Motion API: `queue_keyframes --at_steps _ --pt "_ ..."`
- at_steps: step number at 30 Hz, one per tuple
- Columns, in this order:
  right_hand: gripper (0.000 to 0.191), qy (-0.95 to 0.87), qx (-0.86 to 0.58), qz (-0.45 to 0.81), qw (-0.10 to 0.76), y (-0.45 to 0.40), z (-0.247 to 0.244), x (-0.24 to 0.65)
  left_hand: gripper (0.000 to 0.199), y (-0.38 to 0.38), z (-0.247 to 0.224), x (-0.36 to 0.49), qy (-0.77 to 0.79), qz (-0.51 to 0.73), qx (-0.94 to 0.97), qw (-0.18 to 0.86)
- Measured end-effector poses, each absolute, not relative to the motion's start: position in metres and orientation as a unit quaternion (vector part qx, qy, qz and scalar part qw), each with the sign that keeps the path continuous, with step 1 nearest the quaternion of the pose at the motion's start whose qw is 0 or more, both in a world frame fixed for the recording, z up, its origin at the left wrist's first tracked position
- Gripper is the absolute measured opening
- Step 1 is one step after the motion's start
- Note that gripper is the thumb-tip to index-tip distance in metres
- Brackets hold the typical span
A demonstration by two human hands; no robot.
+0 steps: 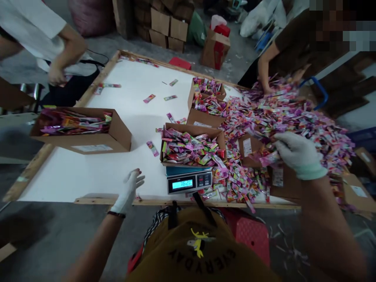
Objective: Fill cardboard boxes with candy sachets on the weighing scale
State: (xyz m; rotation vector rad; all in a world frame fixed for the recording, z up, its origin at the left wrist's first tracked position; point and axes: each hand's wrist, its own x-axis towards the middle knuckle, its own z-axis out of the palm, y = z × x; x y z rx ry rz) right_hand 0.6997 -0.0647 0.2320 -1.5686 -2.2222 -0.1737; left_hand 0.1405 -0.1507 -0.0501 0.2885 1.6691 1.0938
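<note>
My left hand (129, 190), in a white glove, hovers over the table's near edge with its fingers apart and nothing in them. On the right, my gloved right hand (296, 152) is closed around a few small wrapped packets (268, 158) that stick out past its fingertips, above the pile. Between my hands, an open cardboard box (194, 162) full of colourful packets (190, 145) rests on a digital scale (189, 181) with a lit blue display. The loose packet pile (296, 113) spreads over the table's right side, partly hidden by my right hand.
Another filled box (96, 143) stands on the left of the white table (132, 117), which has a wooden rim. Single packets (152, 149) lie scattered. A person's arm (70, 47) is at the left; another person's hand (266, 88) reaches into the pile. A red stool (252, 239) is beside me.
</note>
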Motion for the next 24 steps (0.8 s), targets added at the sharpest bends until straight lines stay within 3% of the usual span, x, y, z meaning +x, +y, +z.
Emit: queue_keyframes --at_steps 3,6,15,24 --pt "0.025 -0.776 -0.606 -0.075 0.158 -0.072 0.209 0.729 0.046 -0.132 -0.042 0.144 0.696 0.466 0.14 0.528" --pt "0.029 -0.759 -0.62 -0.07 0.186 -0.077 0.202 0.719 0.049 -0.13 -0.039 0.155 0.692 0.462 0.149 0.534" --pt "0.024 -0.805 -0.555 -0.06 0.198 -0.061 0.24 0.632 0.045 -0.178 -0.051 0.17 0.701 0.416 0.117 0.567" --pt "0.028 -0.853 -0.44 -0.047 0.275 -0.041 0.247 0.561 0.04 -0.212 -0.068 0.15 0.72 0.416 0.073 0.55"
